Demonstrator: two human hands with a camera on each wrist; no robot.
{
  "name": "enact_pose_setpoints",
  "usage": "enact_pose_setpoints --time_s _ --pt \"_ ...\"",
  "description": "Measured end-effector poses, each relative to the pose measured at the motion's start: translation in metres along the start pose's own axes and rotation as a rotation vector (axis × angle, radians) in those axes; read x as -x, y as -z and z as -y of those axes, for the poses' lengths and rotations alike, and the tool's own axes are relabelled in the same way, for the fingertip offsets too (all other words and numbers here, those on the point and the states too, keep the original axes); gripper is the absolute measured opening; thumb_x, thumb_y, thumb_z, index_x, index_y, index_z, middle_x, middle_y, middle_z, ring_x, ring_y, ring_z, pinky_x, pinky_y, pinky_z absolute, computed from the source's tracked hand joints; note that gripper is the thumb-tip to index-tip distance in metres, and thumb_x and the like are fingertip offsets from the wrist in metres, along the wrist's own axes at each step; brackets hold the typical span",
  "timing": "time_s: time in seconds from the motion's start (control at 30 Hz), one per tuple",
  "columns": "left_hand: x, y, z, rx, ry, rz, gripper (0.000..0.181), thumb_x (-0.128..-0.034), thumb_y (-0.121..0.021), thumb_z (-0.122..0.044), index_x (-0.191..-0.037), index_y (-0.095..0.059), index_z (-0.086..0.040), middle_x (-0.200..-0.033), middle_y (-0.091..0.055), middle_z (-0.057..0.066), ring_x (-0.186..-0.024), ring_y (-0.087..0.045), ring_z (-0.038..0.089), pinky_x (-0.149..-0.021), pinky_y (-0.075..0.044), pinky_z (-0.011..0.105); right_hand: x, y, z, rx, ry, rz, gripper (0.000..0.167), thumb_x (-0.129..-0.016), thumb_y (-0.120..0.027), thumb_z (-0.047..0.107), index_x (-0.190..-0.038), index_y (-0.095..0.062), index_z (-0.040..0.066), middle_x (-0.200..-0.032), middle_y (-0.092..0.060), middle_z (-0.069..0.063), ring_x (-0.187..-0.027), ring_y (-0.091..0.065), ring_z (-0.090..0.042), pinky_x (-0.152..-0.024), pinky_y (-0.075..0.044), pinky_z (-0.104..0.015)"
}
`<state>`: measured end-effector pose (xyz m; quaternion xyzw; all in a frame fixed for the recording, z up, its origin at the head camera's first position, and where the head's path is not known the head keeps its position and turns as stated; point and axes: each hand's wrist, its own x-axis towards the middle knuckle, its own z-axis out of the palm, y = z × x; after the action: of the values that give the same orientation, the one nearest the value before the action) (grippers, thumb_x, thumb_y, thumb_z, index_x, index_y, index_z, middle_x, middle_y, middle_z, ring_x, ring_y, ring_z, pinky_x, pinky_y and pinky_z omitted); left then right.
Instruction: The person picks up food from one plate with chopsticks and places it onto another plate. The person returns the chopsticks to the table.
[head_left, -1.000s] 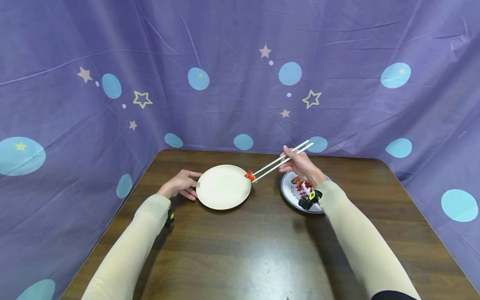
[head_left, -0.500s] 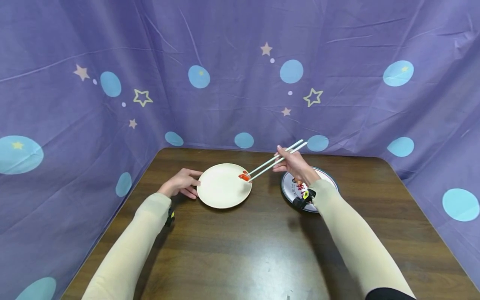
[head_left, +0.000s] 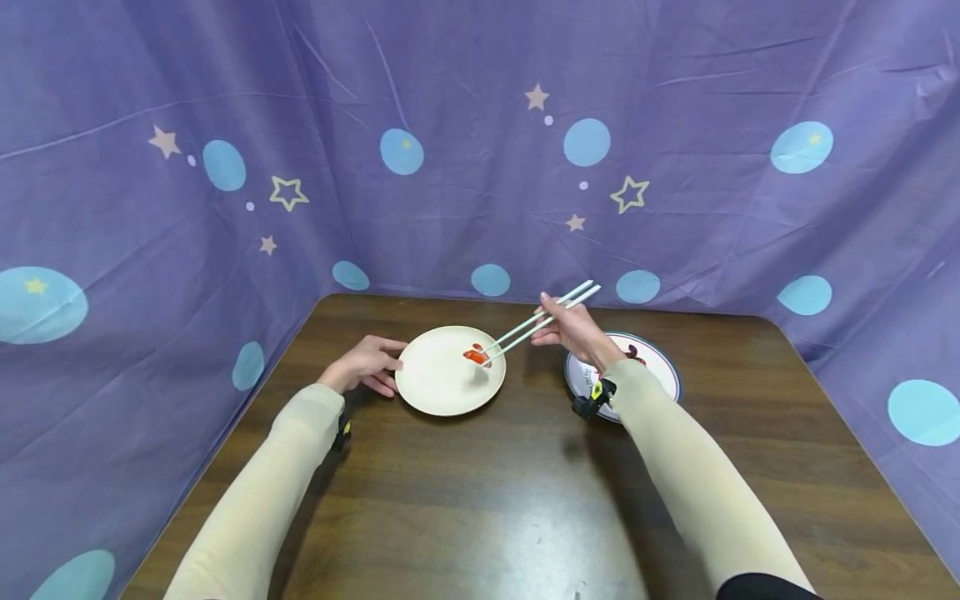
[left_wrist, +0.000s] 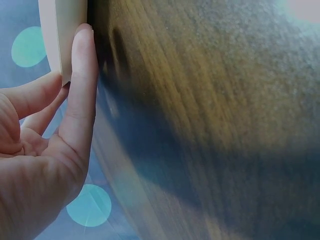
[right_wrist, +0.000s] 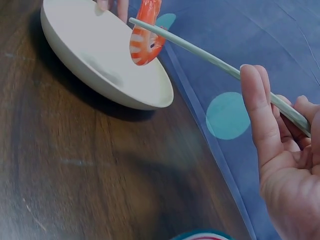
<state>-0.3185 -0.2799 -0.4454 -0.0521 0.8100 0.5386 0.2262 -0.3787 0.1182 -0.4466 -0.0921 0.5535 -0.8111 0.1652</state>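
In the head view my left hand [head_left: 363,365] is at the left edge of a cream plate [head_left: 442,383]. In the left wrist view its thumb and fingers pinch the plate's rim [left_wrist: 65,40]. My right hand [head_left: 573,332] grips a pair of pale green chopsticks [head_left: 517,331] slanting down to the left. At their tips is a curled orange-and-white shrimp [right_wrist: 141,47], held above the right part of the cream plate. The right wrist view shows one chopstick plainly; there the shrimp's upper end is cut off by the frame.
Partly under my right wrist stands a white plate [head_left: 660,367] with a dark blue rim; a dark red item [head_left: 634,353] lies on it. Both plates are on a brown wooden table [head_left: 465,500]. A purple curtain [head_left: 465,225] surrounds the table's back and sides.
My right hand has moved left, carrying the shrimp in the chopsticks from the cream plate's right edge further in over it. The left hand stays at the rim.
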Motion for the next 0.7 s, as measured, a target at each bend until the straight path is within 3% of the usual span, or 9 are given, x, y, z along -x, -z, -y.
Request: enact_pose_setpoints --time_s 0.3,0.53,0.7 --pt "0.002 -0.003 0.0 0.002 -0.003 0.014 0.064 -0.1024 -0.059 0.003 -0.162 -0.036 0.002 -0.094 -0.071 0.024 -0.065 -0.073 0.026 -0.066 -0.069 0.042 -0.004 -0.015 -0.006 -0.013 -0.003 -0.003 0.037 -0.114 -0.05 0.024 -0.104 -0.057 -0.011 -0.078 -0.063 -0.015 -0.058 -0.072 -0.022 -0.063 -0.068 -0.038" --pt "0.002 -0.001 0.0 0.007 -0.01 0.006 0.064 -0.1023 -0.059 0.004 -0.162 -0.036 0.002 -0.093 -0.071 0.025 -0.064 -0.073 0.026 -0.065 -0.069 0.042 -0.015 -0.022 -0.016 -0.006 0.056 0.082 0.036 -0.111 -0.058 0.032 -0.098 -0.063 -0.002 -0.078 -0.063 -0.011 -0.061 -0.073 -0.021 -0.064 -0.069 -0.038" --pt "0.003 -0.001 -0.002 0.007 0.002 0.0 0.064 -0.1027 -0.059 0.003 -0.162 -0.036 0.002 -0.095 -0.07 0.025 -0.065 -0.073 0.026 -0.065 -0.069 0.042 -0.009 -0.039 -0.011 0.013 0.014 0.016 0.036 -0.113 -0.053 0.026 -0.103 -0.058 -0.009 -0.079 -0.063 -0.016 -0.059 -0.072 -0.022 -0.065 -0.069 -0.039"
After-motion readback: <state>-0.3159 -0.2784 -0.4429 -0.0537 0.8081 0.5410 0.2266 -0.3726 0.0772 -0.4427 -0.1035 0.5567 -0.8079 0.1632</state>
